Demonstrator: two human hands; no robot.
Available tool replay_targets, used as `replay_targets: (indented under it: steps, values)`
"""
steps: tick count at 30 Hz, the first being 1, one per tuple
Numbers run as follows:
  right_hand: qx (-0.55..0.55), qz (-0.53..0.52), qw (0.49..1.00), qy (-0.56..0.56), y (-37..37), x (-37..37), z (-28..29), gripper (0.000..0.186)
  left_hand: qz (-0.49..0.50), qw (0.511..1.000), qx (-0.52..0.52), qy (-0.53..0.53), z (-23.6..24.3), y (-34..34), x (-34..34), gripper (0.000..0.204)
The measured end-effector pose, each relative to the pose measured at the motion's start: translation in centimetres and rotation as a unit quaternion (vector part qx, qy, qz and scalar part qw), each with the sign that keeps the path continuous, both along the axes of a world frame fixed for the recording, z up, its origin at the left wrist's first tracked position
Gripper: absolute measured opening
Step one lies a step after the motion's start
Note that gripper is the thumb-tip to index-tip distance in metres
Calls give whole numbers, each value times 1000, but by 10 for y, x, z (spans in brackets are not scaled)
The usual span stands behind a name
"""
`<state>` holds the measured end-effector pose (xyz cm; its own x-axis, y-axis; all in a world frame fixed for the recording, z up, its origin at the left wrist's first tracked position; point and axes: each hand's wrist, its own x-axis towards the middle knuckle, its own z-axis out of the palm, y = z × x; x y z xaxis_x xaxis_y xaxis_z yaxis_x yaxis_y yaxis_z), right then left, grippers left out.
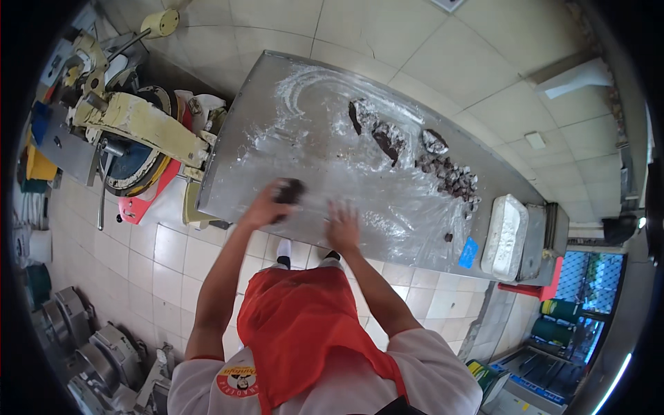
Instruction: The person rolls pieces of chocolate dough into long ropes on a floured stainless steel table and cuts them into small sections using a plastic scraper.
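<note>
Dark brown dough fills my left hand (266,206), whose fingers wrap round the lump of dough (289,191) above the near left part of the steel table (238,162). Both are a little smeared by motion. My right hand (342,225) hovers over or rests on the near edge of the table, fingers spread and nothing in them; contact is hard to tell. Farther off lie long floured pieces of dark dough (387,142), a rounded piece (434,142) and a heap of small dark chunks (453,178). White flour (297,86) streaks the tabletop.
A white tub of flour (505,235) stands at the table's right end beside metal trays (531,242). Near it lies a blue card (468,252). A cream-coloured machine with a lever (131,124) borders the left end. Metal equipment (104,353) stands on the tiled floor at lower left.
</note>
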<state>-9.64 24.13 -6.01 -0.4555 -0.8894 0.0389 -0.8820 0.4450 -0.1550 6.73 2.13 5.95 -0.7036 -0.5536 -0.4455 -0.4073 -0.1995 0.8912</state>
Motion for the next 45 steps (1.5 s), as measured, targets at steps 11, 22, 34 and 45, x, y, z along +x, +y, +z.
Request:
replay_targets:
  steps: [11, 22, 34, 45]
  values:
    - [-121, 12, 987, -107, 85, 8, 57, 59, -86, 905, -407, -89, -105, 68, -102, 91]
    - [-56, -41, 996, 48, -148, -160, 54, 73, 124, 915, -380, -56, -66, 53, -28, 53]
    - [103, -72, 974, -187, 45, -70, 54, 87, -420, 841, -332, -82, -75, 107, -136, 75]
    - [-177, -111, 974, -88, 159, -23, -14, 52, -304, 815, -473, 142, -94, 215, -139, 54]
